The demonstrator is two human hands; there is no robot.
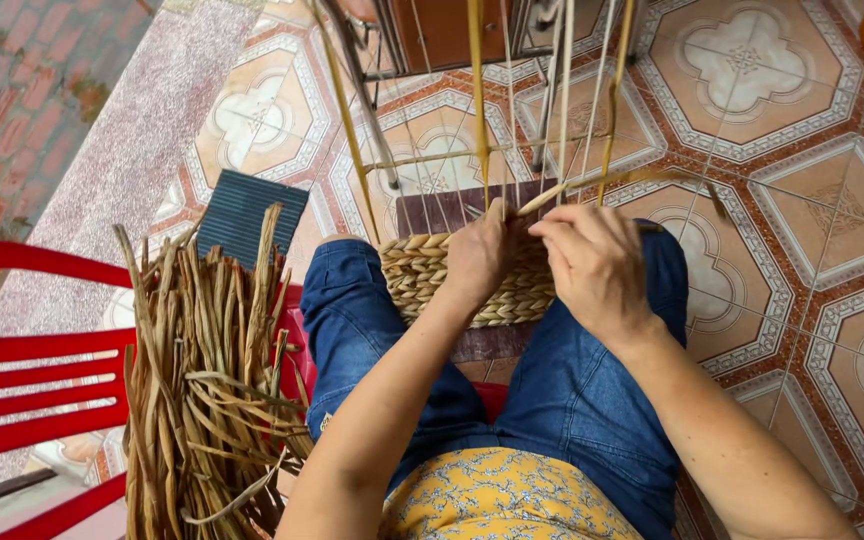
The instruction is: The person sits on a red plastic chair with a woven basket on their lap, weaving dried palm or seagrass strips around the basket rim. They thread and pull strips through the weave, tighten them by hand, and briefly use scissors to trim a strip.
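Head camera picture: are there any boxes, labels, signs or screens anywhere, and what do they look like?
None in view: no boxes, labels, signs or screens.
What shows instead: a half-woven basket on the lap, under the left hand and right hand.
A bundle of dried reeds lies on a red chair.
A dark ribbed mat lies on the patterned tile floor.

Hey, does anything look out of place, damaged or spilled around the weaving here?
Nothing stands out. Both hands, left and right, work a strand at the woven basket on the lap. The dried reed bundle leans on the red chair, loose and splayed but not spilled.
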